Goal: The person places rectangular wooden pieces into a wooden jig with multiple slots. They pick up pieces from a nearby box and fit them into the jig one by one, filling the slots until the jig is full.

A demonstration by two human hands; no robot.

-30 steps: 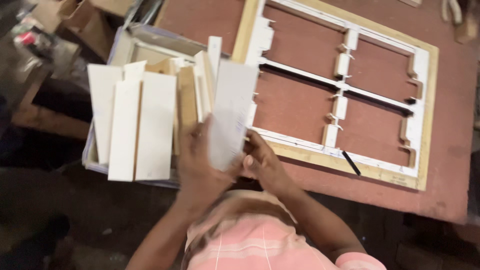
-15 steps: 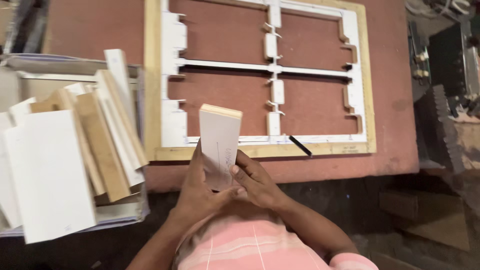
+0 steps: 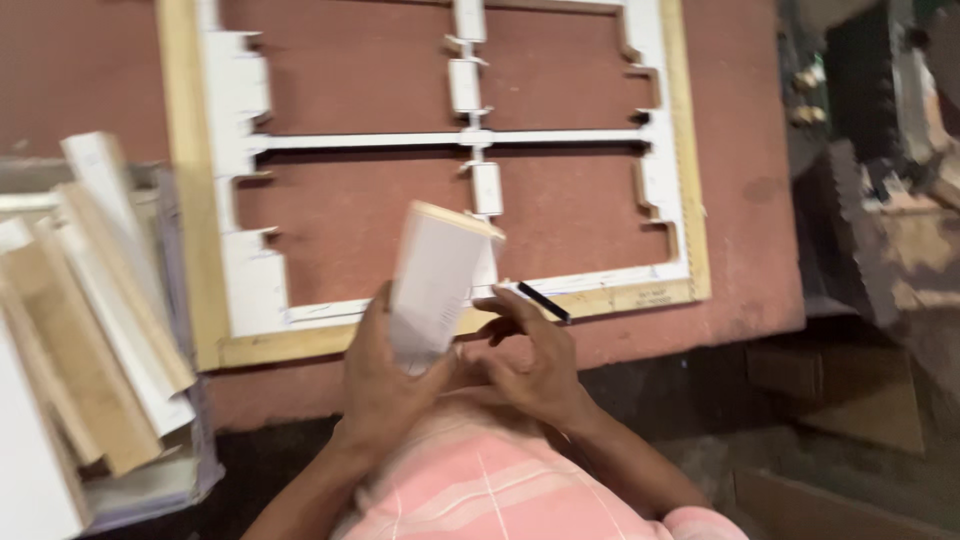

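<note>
My left hand [image 3: 385,385] grips the lower end of a white-faced board piece [image 3: 435,278] with a pale wood edge, held upright over the near edge of the table. My right hand [image 3: 530,360] is beside it with fingers spread, its fingertips touching the board's lower right side. Just behind them lies a large frame [image 3: 190,200] of pale wood with white cut-out strips inside, flat on the reddish-brown table [image 3: 740,200]. A black pen [image 3: 543,302] rests on the frame's near rail, close to my right fingers.
A stack of white and bare-wood board pieces [image 3: 95,330] lies in a tray at the left. Dark machinery and clutter [image 3: 880,130] stand at the right beyond the table's edge. My pink checked shirt [image 3: 480,490] fills the bottom.
The view has swung right and closer, away from the tray of boards. The board piece came with my hands from over the tray to in front of the frame.
</note>
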